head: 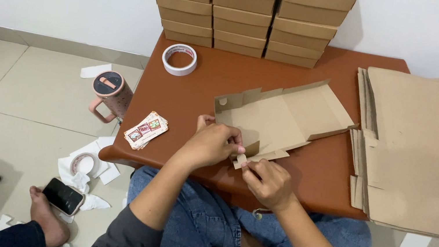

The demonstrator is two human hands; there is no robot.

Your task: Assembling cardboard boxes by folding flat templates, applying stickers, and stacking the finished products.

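Observation:
A flat brown cardboard box blank [282, 116], partly folded, lies on the brown table [196, 87]. My left hand [210, 145] pinches its near flap from the left. My right hand [269, 181] grips the same small flap at the near edge, fingers closed on the cardboard. Both hands meet at the blank's front corner, over the table's near edge.
Stacks of folded brown boxes [243, 10] stand at the table's back. A tape roll [179, 59] and a pile of stickers [146, 129] lie left. Flat blanks [420, 155] are stacked right. On the floor: a pink mug [110, 93], tape, paper scraps, a phone [62, 195] by another person's foot.

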